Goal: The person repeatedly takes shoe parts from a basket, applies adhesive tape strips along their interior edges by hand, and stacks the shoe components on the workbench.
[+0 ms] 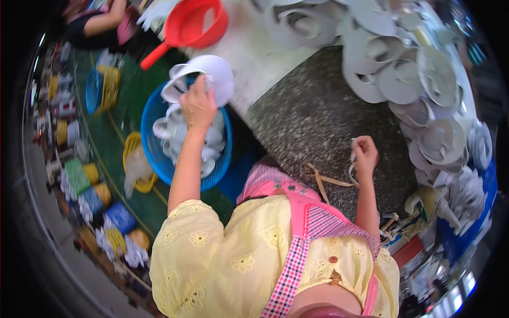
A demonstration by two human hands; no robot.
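Observation:
My left hand (199, 106) is closed on a smooth white curved piece (218, 71) with an open loop, shaped like a slipper upper; its exact kind is unclear. It is held above a blue plastic basket (229, 153), in which similar white pieces (209, 140) are heaped. Over the dark speckled work surface (302, 100), my right hand (365, 153) pinches a thin whitish strip (351, 172) that hangs in a loop from the fingers. A tan strip (336, 181) lies on that surface, close to my right wrist.
Many white curved pieces (400, 77) are piled along the right of the table. A red long-handled scoop (172, 32) lies at the far left edge. Yellow (130, 146) and blue baskets (94, 91) stand on the green floor. Another person's arm (106, 18) shows at the upper left.

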